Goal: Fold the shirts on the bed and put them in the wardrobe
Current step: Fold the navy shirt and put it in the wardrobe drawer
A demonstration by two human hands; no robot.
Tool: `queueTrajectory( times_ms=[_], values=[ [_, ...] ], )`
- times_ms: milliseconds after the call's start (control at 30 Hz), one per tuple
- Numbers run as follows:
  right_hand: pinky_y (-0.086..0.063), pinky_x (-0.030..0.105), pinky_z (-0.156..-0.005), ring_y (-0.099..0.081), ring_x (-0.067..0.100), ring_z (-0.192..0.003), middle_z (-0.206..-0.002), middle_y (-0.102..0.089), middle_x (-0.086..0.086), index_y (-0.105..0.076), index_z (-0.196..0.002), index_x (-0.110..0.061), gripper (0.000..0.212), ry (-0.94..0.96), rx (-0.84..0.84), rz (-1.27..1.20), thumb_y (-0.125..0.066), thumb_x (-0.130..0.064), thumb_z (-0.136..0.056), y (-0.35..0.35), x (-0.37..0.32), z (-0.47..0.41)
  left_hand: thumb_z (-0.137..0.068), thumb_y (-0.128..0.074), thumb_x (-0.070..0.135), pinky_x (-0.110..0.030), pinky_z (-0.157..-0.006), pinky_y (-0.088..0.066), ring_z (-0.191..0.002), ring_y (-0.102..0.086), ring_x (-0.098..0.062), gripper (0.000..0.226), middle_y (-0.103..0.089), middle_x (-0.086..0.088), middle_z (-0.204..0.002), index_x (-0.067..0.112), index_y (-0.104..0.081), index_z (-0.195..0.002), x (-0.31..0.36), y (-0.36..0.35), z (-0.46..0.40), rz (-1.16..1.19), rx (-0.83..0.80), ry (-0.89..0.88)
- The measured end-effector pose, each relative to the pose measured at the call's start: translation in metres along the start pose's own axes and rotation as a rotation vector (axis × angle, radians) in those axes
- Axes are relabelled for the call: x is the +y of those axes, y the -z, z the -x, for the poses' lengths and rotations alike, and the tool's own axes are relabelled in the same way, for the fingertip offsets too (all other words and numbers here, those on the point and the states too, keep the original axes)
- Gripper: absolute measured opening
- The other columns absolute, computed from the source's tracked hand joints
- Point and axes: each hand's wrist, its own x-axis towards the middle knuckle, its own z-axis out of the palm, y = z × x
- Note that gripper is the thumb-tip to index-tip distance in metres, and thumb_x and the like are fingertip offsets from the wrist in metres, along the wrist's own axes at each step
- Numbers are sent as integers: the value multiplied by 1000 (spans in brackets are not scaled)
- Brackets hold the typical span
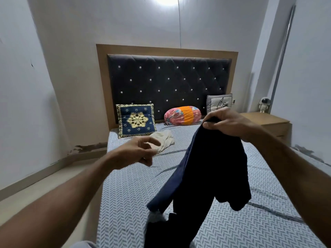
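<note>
Folding not yet begun: the right hand [225,122] pinches the navy shirt [206,172] aloft, unfolded, above the bed [125,194], the left hand [138,151] hovers loosely curled and empty, a cream shirt [163,140] lies crumpled near the pillows, and no wardrobe is visible.

Dim, cool room light from one blown-out ceiling lamp [167,0] at top centre; soft shadows; walls [21,97] bow with wide-angle distortion; left hand [138,152] slightly motion-blurred.
</note>
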Motion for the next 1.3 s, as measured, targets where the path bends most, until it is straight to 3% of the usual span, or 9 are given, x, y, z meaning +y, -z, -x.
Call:
queueTrajectory(
  times_ms=[167, 333, 400, 633, 733, 833, 967, 1133, 1300],
  values=[
    [-59, 43, -92, -71, 17, -97, -92, -76, -2, -80, -90, -26, 7, 28, -4, 24, -78, -31, -86, -15, -18, -3, -76, -88, 33, -30, -92, -58, -107, -67, -15, 60, -68, 1, -117, 38, -62, -129, -9, -79, -17, -192, -97, -116],
    [-62, 43, -84, -74, 21, -88, -88, -77, 3, -81, -83, -25, 6, -7, 33, 1, -81, -30, -83, -14, -24, -7, -82, -70, 18, -44, -74, -60, -78, -71, -16, 11, -74, 2, -82, 23, -75, -89, -27, -112, -41, -287, 132, -221],
    [-61, 44, -87, -74, 22, -89, -90, -77, 5, -81, -85, -22, 7, -27, 30, -12, -79, -28, -84, -7, -19, -8, -86, -56, 7, -42, -61, -49, -57, -56, -11, 23, -61, 6, -60, 18, -68, -70, -37, -101, -46, -269, 238, -158],
    [-48, 25, -67, -64, 13, -83, -90, -68, 1, -72, -90, -22, 17, -67, -66, 7, -60, -31, -99, 5, 11, 5, -92, -55, 15, -40, -67, -49, -74, -64, -26, 17, -73, -14, -86, 23, -70, -93, -23, -36, -33, -55, 463, -81],
    [-48, 21, -62, -68, 8, -74, -87, -74, 3, -76, -92, -15, 23, -189, -117, -87, -66, -36, -91, 10, 25, 14, -95, -63, 38, -39, -73, -52, -81, -68, -24, 12, -74, -11, -96, 27, -68, -96, -3, -19, -23, -172, 374, -116],
    [-51, 24, -63, -70, 14, -73, -92, -76, 12, -77, -95, -8, 41, -286, -146, -174, -67, -44, -79, 18, 41, 24, -70, -74, 69, -31, -78, -56, -93, -70, -12, 50, -72, 8, -103, 36, -65, -106, 14, -5, -8, -476, 156, -103],
    [-55, 22, -55, -72, 18, -71, -98, -75, 20, -73, -107, -1, 43, -337, -208, -353, -69, -34, -79, 31, 59, 42, -88, -77, 20, -41, -77, -59, -87, -69, -15, 18, -73, 6, -91, 34, -73, -99, 17, 9, -7, -859, 119, -84],
    [-60, 28, -70, -74, 28, -89, -104, -75, 21, -71, -110, 5, 26, -425, -470, -287, -70, 6, -84, 35, 88, 60, -99, -54, -2, -31, -45, -56, -55, -70, -17, 34, -70, -6, -83, 26, -73, -94, 7, 6, -7, -465, 308, 29],
    [-23, 26, -45, -37, 13, -50, -62, -45, 3, -72, -90, 0, 24, -509, -309, 221, -64, -22, -98, 13, 126, 41, -101, -40, -2, -37, -47, -55, -69, -64, -29, 35, -64, -14, -90, 15, -69, -109, -16, 0, -34, -232, 396, 127]
  ],
)
